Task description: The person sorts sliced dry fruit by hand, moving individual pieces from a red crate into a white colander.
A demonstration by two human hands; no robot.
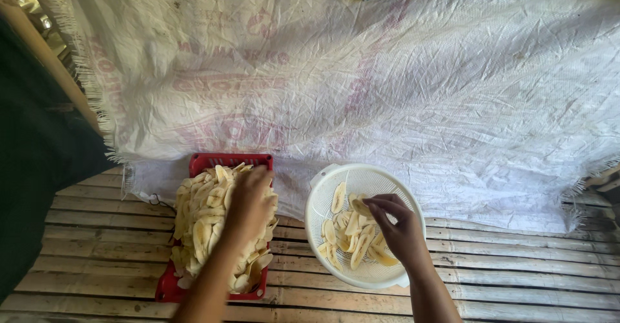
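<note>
A red tray (pixel 201 162) holds a tall heap of pale yellow banana slices (pixel 197 223). My left hand (pixel 250 200) rests on top of that heap, fingers curled down into the slices. To the right sits a white perforated colander (pixel 323 187) with a thinner layer of slices (pixel 342 229) inside. My right hand (pixel 395 226) reaches into the colander and pinches a slice (pixel 359 207) between thumb and fingers.
Tray and colander stand on a slatted bamboo platform (pixel 97 232). A large white woven sack cloth (pixel 400 84) is spread behind them, its frayed edge along the left. A dark shape (pixel 32 168) fills the left side.
</note>
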